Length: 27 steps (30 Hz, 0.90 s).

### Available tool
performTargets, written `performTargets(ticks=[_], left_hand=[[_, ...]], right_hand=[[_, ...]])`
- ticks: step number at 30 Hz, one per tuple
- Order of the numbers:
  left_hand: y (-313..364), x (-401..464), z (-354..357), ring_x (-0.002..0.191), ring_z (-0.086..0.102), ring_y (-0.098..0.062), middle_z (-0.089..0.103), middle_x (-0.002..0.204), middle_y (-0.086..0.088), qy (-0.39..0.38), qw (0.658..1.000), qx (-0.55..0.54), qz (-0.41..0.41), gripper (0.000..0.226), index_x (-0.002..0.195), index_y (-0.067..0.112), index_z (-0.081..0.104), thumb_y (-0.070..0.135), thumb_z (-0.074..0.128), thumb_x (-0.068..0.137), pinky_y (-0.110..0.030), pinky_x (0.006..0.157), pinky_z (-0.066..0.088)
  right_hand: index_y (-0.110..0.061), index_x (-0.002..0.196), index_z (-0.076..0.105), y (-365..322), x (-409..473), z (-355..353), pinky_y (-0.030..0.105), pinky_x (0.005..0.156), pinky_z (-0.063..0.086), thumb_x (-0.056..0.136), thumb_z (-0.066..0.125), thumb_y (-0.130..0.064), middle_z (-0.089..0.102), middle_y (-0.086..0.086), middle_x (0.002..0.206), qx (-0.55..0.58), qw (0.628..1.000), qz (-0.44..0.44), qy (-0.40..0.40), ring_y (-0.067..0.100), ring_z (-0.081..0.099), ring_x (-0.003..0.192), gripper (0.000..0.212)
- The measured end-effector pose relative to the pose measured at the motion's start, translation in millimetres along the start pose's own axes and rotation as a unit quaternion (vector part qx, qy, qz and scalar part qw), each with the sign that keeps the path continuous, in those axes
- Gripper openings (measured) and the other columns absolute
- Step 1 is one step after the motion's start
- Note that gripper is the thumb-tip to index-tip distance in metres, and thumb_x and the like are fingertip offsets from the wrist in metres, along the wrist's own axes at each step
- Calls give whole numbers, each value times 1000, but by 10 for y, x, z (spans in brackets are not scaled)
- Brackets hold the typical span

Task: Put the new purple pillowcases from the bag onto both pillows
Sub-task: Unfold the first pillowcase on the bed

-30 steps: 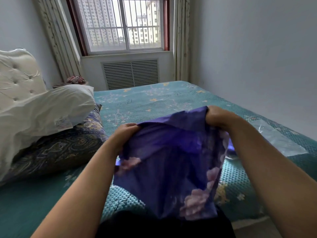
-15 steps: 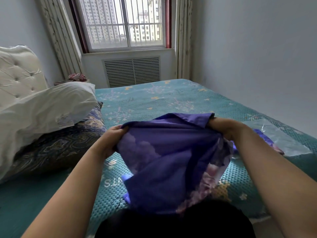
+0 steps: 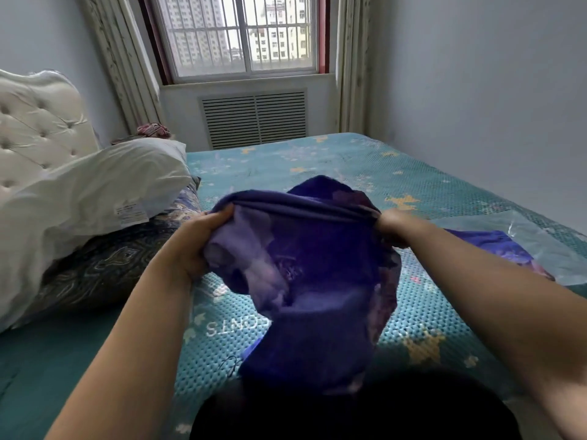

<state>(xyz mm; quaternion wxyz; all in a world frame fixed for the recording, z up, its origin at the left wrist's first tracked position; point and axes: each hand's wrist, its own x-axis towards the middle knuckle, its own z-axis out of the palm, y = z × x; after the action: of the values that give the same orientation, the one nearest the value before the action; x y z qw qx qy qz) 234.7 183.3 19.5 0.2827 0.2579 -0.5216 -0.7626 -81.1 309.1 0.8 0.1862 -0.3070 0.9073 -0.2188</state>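
Now that the purple pillowcase (image 3: 317, 281) is stretched wider than before, left hand (image 3: 203, 242) and right hand (image 3: 394, 227) grasp its opened mouth, ready for the white pillow (image 3: 95, 198).

Teal bed (image 3: 333, 163), stacked pillows (image 3: 95, 198), plastic bag (image 3: 546, 246)

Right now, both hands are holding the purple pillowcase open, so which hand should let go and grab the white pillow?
Left. The left hand is on the side of the white pillow, which lies at the headboard. The right hand can probably hold the purple pillowcase meanwhile.
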Motion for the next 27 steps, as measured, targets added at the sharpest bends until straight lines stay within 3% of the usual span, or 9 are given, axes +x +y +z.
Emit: performTargets(ticks=[2,5,7,10,13,18,22,24,27], left_hand=[[53,-16,-112,77,66,-24,70,84,-11,48,998,-40,-1,34,105,8,65,35,58,85,-31,67,57],[17,44,-421,78,64,-21,67,90,-7,291,951,-51,87,16,92,14,64,27,56,85,-25,61,53],[-97,65,-654,87,60,-21,57,104,-8,492,857,7,157,24,103,11,54,17,58,80,-28,73,53],[-402,18,-870,120,44,-36,43,129,-20,630,690,271,233,54,124,2,45,13,57,72,-37,103,32],[-729,50,-912,124,41,-40,45,132,-26,516,619,529,267,55,123,3,50,20,63,73,-44,105,31],[-1298,167,-959,144,12,-33,2,159,-7,166,720,668,-83,108,150,29,7,65,66,68,-47,116,17],[-1688,66,-1238,144,13,-32,11,157,-1,181,690,669,-209,108,145,38,18,86,42,51,-54,113,15],[-1694,15,-1286,139,22,-31,29,150,-2,239,644,704,-180,73,135,37,38,74,45,73,-58,110,18],[-1546,15,-1156,126,43,-25,54,130,-2,248,558,784,-115,32,115,29,58,45,43,91,-54,106,24]], right_hand=[[-5,89,55,-123,115,203,35,64,54,81,57,-20,57,12,80,195,980,-15,-32,25,56,68,17],[-18,145,31,-309,140,582,39,102,43,74,74,-24,49,1,122,263,947,-184,4,17,50,107,83],[-18,151,4,-399,-101,885,33,108,35,81,71,-11,40,7,141,230,940,-249,-23,20,44,125,98],[-10,150,8,-232,-233,1318,37,108,30,85,65,-41,29,19,149,61,980,-185,31,32,34,135,92],[-2,143,30,46,-320,1541,41,103,40,76,53,-73,41,20,141,-121,988,-59,-70,33,44,127,100],[-2,101,62,135,-541,1682,31,61,46,79,72,-32,64,14,95,-139,961,-118,-207,26,64,87,39],[-19,77,49,-47,-468,1121,19,39,35,76,78,-24,49,2,62,-82,919,-88,-377,12,45,47,30],[-16,79,58,-152,-232,741,22,49,41,81,70,-22,59,7,68,-153,963,-77,-206,19,54,54,14],[-9,134,45,-187,129,349,45,95,41,91,44,-9,39,18,143,-227,965,-30,126,37,47,122,43]])
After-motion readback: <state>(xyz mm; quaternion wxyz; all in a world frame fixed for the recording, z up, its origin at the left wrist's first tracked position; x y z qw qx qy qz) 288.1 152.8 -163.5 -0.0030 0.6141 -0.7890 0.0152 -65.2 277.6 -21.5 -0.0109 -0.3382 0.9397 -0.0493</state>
